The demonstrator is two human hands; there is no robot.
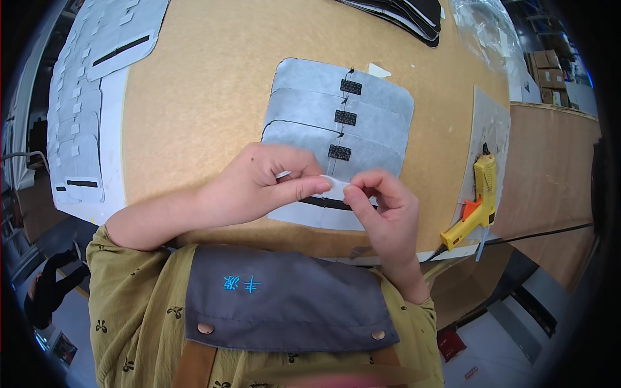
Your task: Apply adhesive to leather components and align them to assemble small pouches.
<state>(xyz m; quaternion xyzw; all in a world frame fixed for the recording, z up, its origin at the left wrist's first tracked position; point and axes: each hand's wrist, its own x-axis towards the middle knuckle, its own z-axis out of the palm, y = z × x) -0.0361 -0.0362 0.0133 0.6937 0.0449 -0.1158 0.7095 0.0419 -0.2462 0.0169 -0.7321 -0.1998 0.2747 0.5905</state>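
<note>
Between the thumbs and fingers of both my hands a small white strip [336, 187] is pinched. My left hand [275, 174] grips its left end, and a thin white sliver [283, 174] shows among that hand's fingers. The strip's right end is in my right hand [388, 204]. Beneath the hands lie overlapping light grey sheets [304, 107] with rounded corners, laid in steps. A column of small black textured patches [339, 152] runs down them. A dark slot or band [323, 202] crosses the nearest sheet, partly behind my fingers.
At the left are stacked grey sheets [77, 110] with small white tabs. A yellow glue gun [480, 200] rests at the right edge, its cord trailing off. Black folded pieces [414, 16] and clear plastic [485, 29] lie at the back. Another person [48, 284] is at the far left.
</note>
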